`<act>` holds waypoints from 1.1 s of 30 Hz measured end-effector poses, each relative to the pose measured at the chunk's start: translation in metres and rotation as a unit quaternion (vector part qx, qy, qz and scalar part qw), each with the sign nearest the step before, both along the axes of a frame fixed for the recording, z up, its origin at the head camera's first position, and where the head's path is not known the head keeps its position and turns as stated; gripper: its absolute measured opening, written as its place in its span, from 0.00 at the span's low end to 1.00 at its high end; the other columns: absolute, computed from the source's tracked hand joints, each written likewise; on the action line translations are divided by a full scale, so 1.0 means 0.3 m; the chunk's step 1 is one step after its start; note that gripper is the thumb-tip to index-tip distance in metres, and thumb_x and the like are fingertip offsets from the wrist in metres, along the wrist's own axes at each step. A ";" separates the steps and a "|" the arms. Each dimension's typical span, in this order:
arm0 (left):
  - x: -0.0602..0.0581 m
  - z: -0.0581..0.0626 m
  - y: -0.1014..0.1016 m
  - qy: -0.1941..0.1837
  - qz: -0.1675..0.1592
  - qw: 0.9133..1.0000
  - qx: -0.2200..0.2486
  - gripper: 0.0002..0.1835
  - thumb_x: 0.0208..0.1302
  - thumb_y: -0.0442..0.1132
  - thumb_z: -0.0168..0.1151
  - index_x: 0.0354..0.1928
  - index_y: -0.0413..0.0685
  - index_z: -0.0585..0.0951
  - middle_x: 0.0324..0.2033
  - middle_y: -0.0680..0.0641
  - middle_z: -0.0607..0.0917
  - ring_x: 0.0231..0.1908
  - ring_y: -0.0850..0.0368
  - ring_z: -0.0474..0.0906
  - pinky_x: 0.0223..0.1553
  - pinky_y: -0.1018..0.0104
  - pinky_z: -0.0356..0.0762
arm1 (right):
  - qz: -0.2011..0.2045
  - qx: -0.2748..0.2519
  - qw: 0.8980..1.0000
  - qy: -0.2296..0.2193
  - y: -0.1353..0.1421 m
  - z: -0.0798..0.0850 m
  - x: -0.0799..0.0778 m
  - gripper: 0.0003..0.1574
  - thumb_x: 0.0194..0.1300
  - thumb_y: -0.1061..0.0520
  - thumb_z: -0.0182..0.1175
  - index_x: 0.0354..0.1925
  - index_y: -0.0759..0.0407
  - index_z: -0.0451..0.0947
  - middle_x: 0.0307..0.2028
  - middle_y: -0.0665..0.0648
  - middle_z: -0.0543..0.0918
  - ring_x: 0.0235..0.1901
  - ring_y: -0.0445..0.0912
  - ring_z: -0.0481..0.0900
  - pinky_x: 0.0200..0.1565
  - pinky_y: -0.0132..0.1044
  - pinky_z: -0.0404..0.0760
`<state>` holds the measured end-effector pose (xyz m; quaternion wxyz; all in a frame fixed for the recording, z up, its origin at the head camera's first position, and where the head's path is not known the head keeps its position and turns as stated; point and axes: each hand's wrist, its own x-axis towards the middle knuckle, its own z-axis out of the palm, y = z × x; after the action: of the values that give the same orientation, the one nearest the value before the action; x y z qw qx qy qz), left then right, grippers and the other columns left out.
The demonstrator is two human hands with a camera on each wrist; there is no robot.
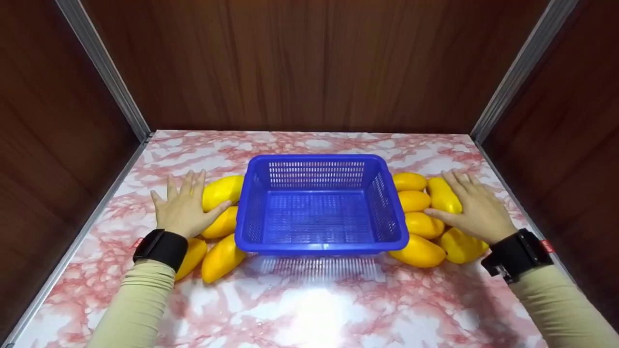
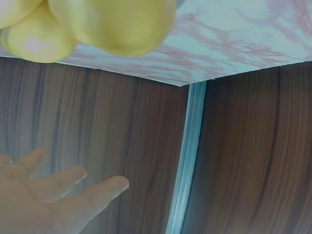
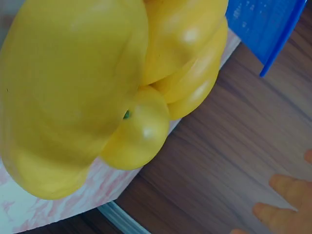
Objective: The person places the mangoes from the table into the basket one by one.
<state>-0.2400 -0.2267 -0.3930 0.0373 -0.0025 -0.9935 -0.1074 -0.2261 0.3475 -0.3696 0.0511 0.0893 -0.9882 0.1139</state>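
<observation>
My left hand (image 1: 186, 208) is spread flat with straight fingers, palm down, over the outer side of several yellow mangoes (image 1: 223, 261). On the other side, my right hand (image 1: 476, 208) is likewise spread over a second group of mangoes (image 1: 420, 251) and partly covers them. Between the groups stands a blue plastic basket (image 1: 321, 247) with slotted walls and nothing inside. The left wrist view has mangoes (image 2: 117, 24) above and apart from the straight fingers (image 2: 105, 190). Mangoes (image 3: 73, 97) fill much of the right wrist view, with my fingertips (image 3: 280, 212) at lower right. Neither hand grips anything.
A red-and-white marbled tabletop (image 1: 309, 309) carries everything. Dark wood panels (image 1: 309, 63) enclose it at the back and both sides, with grey metal strips (image 1: 104, 63) at the corners. Black bands (image 1: 162, 249) circle both wrists.
</observation>
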 end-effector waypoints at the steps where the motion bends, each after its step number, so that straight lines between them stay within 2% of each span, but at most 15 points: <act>1: -0.002 0.000 0.006 -0.002 0.000 1.000 0.002 0.59 0.57 0.82 0.38 0.79 0.50 0.46 0.76 0.33 0.51 0.73 0.23 0.35 0.63 0.19 0.32 | 0.003 0.004 1.000 -0.005 -0.007 0.002 0.005 0.66 0.58 0.22 0.56 0.79 0.51 0.44 0.76 0.71 0.51 0.73 0.72 0.47 0.68 0.72 0.46; 6: -0.012 -0.001 0.044 0.005 -0.006 1.000 0.002 0.58 0.58 0.81 0.40 0.79 0.49 0.45 0.75 0.32 0.54 0.72 0.24 0.45 0.63 0.23 0.50 | 0.021 0.014 0.999 -0.029 -0.041 0.002 0.031 0.66 0.55 0.20 0.57 0.79 0.44 0.44 0.77 0.65 0.50 0.74 0.70 0.48 0.68 0.72 0.49; 9: -0.022 -0.007 0.069 0.015 -0.012 1.000 0.006 0.58 0.58 0.80 0.43 0.79 0.48 0.48 0.74 0.33 0.58 0.69 0.25 0.53 0.61 0.27 0.57 | 0.041 0.020 0.998 -0.034 -0.057 -0.005 0.044 0.67 0.54 0.19 0.58 0.79 0.47 0.47 0.77 0.65 0.51 0.74 0.69 0.50 0.68 0.71 0.51; 12: -0.029 -0.010 0.097 0.013 -0.017 1.000 0.011 0.59 0.57 0.80 0.45 0.79 0.47 0.49 0.70 0.32 0.64 0.64 0.28 0.61 0.60 0.31 0.63 | 0.059 0.030 0.997 -0.027 -0.072 -0.018 0.055 0.68 0.52 0.18 0.57 0.78 0.52 0.51 0.74 0.68 0.58 0.71 0.69 0.57 0.64 0.71 0.61; 15: -0.035 -0.010 0.124 -0.008 -0.019 1.000 0.014 0.61 0.56 0.81 0.44 0.79 0.46 0.47 0.64 0.29 0.68 0.59 0.30 0.67 0.55 0.34 0.70 | 0.060 0.029 0.997 -0.029 -0.086 -0.032 0.066 0.69 0.50 0.17 0.58 0.77 0.53 0.55 0.70 0.70 0.65 0.66 0.70 0.64 0.57 0.72 0.69; 20: -0.042 -0.010 0.155 -0.025 -0.028 0.999 0.016 0.60 0.58 0.77 0.48 0.78 0.40 0.46 0.60 0.25 0.71 0.56 0.30 0.73 0.54 0.37 0.74 | 0.057 0.007 0.996 -0.063 -0.105 -0.048 0.087 0.69 0.49 0.17 0.59 0.76 0.55 0.57 0.68 0.74 0.64 0.64 0.70 0.65 0.58 0.71 0.67; 25: -0.049 -0.019 0.174 -0.027 -0.035 0.998 0.035 0.59 0.61 0.73 0.51 0.78 0.36 0.43 0.55 0.26 0.77 0.49 0.34 0.79 0.48 0.39 0.78 | 0.068 -0.006 0.996 -0.065 -0.111 -0.074 0.095 0.67 0.50 0.22 0.64 0.74 0.59 0.60 0.68 0.75 0.65 0.63 0.70 0.66 0.60 0.68 0.67; 31: -0.061 -0.026 0.190 -0.035 -0.038 0.998 0.048 0.55 0.65 0.64 0.54 0.77 0.32 0.43 0.41 0.30 0.84 0.40 0.37 0.83 0.42 0.42 0.81 | 0.089 -0.016 0.993 -0.071 -0.120 -0.117 0.104 0.60 0.49 0.29 0.71 0.67 0.64 0.68 0.61 0.74 0.73 0.56 0.66 0.75 0.56 0.64 0.73; 33: -0.067 -0.027 0.196 -0.038 -0.037 0.997 0.050 0.53 0.66 0.61 0.55 0.76 0.31 0.43 0.40 0.30 0.84 0.39 0.37 0.84 0.42 0.43 0.81 | 0.098 -0.006 0.993 -0.072 -0.123 -0.129 0.104 0.56 0.48 0.32 0.73 0.64 0.64 0.70 0.59 0.73 0.75 0.53 0.66 0.77 0.55 0.63 0.75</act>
<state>-0.2600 -0.1679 -0.4013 -0.0043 -0.0337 -0.9868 -0.1581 -0.1949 0.3105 -0.4083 -0.0311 0.1766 -0.9751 0.1306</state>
